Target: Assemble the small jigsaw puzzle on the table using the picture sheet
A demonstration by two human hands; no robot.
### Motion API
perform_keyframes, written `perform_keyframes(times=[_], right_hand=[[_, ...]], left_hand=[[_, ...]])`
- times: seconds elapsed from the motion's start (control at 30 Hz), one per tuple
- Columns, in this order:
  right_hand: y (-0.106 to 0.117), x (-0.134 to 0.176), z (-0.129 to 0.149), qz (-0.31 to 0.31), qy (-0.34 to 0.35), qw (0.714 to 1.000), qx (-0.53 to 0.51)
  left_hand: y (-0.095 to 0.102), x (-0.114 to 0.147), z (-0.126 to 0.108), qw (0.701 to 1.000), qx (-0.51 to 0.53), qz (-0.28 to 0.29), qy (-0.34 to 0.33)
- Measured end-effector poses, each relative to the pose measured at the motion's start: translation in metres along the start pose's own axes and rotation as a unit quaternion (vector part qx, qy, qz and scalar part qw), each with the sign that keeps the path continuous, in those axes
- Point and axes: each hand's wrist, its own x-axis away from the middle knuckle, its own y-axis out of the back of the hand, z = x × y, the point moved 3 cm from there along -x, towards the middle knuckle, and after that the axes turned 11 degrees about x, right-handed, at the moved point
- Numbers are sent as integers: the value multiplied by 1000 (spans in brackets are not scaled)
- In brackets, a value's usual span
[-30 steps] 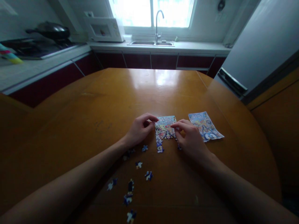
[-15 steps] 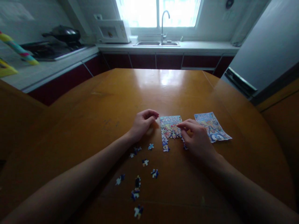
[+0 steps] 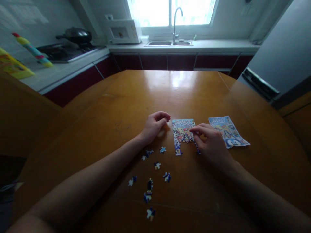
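A partly assembled jigsaw puzzle lies on the wooden table, with a notch in the middle of its near edge. Just left of it rests my left hand, its fingers loosely curled and the thumb by the forefinger; nothing shows in it. My right hand covers part of the puzzle's right side, finger and thumb drawn together over the picture. Whatever they may hold is too small to make out. Loose puzzle pieces lie nearer me, among them a light blue piece, a white and dark piece and another piece.
A printed picture sheet with a similar design lies right of the puzzle, partly behind my right hand. The table has a rounded far edge. Beyond it are a sink, a microwave and a pan on the stove.
The whole view has shifted slightly, so everything sits further right in the picture. Both hands keep nearly the same pose and place beside the puzzle.
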Motion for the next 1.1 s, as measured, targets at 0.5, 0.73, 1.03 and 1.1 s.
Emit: perform_keyframes(times=[0.5,0.73,1.03,1.1], right_hand=[[1,0,2,0,9,1000,8],[0,3,5,9,23,1000,7],[-1,12,34,73,126,989,-35],[-5,19,45,109,172,978,-42]], left_hand=[[-1,1,4,1000,20,6,2],[-1,0,4,1000,18,8,-2],[-1,0,5,1000,19,11,-2],[-1,0,4,1000,20,10,-3]])
